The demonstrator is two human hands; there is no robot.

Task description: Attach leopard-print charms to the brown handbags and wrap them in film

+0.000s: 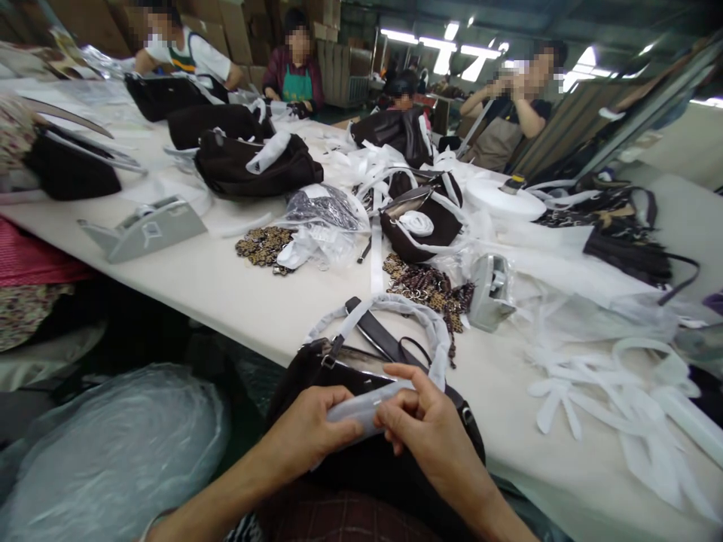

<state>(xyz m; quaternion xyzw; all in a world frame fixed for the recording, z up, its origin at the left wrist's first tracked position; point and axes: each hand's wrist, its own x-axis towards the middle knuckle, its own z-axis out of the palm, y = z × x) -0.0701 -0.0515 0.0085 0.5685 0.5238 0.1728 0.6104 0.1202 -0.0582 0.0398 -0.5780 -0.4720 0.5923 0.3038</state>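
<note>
A dark handbag point(299, 376) rests between me and the table edge, its zipped top partly open. My left hand point(324, 421) grips one end of a bag strap wrapped in whitish film point(355, 410), thumb on top. At the other end of that wrapped length, my right hand point(415, 414) pinches the film between thumb and fingers, its index finger raised. Behind the hands, a second film-wrapped handle point(437, 324) arches up from the bag. A dark strap piece point(373, 331) lies inside that loop.
Two tape dispensers point(150, 226) point(492, 293) stand on the table point(226, 293). Wrapped dark bags point(257, 165), patterned trinkets point(265, 247), chains point(429, 290) and white strips point(610, 391) lie about. A plastic-film bundle point(124, 452) sits at lower left. Several people work across the table.
</note>
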